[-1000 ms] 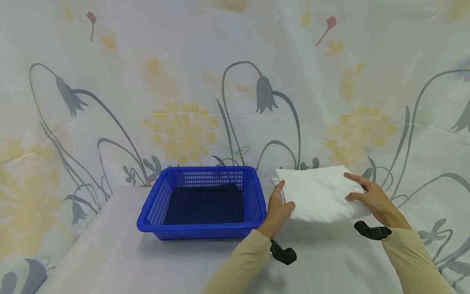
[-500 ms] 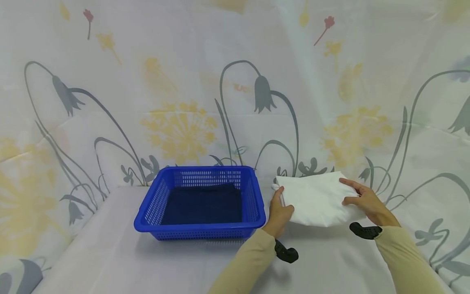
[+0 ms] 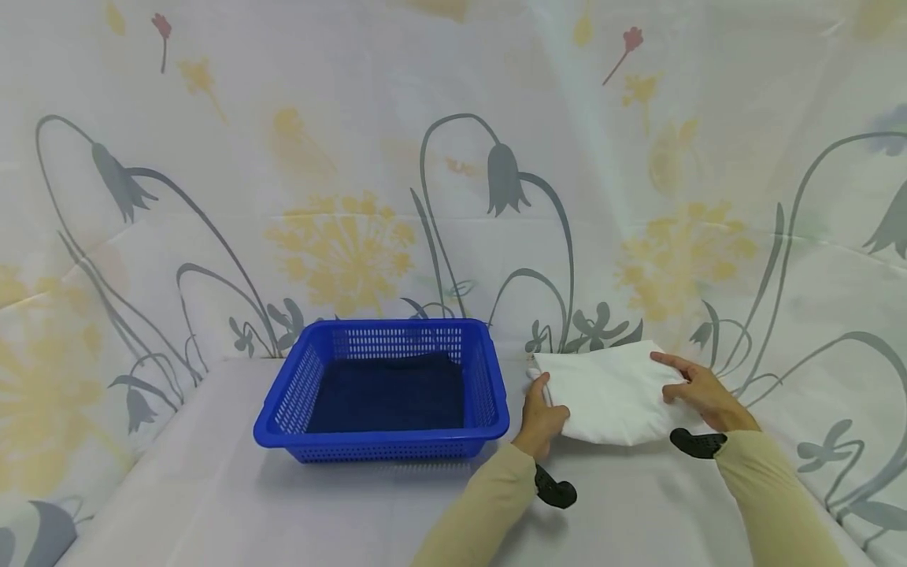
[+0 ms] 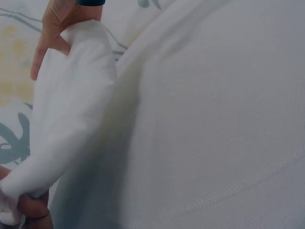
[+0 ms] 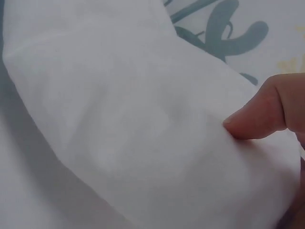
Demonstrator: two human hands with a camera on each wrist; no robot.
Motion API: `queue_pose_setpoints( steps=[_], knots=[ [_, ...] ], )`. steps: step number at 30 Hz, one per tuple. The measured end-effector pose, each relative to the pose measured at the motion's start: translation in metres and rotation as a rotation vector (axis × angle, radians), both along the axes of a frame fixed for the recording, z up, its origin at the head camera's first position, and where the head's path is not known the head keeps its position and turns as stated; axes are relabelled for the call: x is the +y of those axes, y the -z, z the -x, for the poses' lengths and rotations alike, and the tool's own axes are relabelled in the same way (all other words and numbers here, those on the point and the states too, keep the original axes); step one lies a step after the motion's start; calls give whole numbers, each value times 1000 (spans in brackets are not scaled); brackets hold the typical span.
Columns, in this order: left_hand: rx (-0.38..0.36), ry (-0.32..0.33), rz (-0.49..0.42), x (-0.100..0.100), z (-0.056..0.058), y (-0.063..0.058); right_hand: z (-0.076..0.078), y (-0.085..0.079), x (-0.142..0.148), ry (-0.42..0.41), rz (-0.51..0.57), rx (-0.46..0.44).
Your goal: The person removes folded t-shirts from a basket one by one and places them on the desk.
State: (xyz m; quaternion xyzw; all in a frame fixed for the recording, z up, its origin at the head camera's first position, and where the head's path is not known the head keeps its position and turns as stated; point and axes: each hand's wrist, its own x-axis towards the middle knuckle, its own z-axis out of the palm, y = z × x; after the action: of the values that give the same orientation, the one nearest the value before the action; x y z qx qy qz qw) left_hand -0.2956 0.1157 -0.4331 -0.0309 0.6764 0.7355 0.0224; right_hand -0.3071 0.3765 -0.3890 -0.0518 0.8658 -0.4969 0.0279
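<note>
A folded white cloth [image 3: 609,394] is held between both hands, right of the basket. My left hand [image 3: 540,417] grips its left edge, the thumb on top and other fingers partly hidden under the fold. At the right end, my right hand [image 3: 701,391] pinches the cloth with the thumb on its upper face. In the left wrist view the white cloth [image 4: 71,95] spans from one hand to the other, with a shadow beside it. The right wrist view has the thumb [image 5: 259,112] pressing into the fabric; the fingers beneath are mostly hidden.
A blue plastic basket [image 3: 383,435] stands left of the hands, close to the left hand. Folded dark navy fabric [image 3: 388,394] lies inside it. White sheeting [image 3: 340,520] covers the table, and a flower-patterned curtain [image 3: 340,157] hangs behind.
Both hands have lowered the white cloth toward the table, and the right hand has shifted slightly left. The basket stays in place while the head view drifts a little.
</note>
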Motion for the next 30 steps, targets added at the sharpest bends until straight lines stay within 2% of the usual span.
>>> queue_pose_setpoints(
  steps=[11, 18, 26, 30],
  knots=[
    [6, -22, 54, 0, 5, 9, 4, 21, 1, -22, 36, 17],
    [13, -23, 100, -1, 7, 10, 6, 31, 4, 2, 24, 21],
    [10, -6, 149, -4, 13, 13, 5, 32, -1, 20, -59, 13],
    [39, 16, 184, -6, 15, 15, 6, 36, 1, 40, -120, 9]
  ],
)
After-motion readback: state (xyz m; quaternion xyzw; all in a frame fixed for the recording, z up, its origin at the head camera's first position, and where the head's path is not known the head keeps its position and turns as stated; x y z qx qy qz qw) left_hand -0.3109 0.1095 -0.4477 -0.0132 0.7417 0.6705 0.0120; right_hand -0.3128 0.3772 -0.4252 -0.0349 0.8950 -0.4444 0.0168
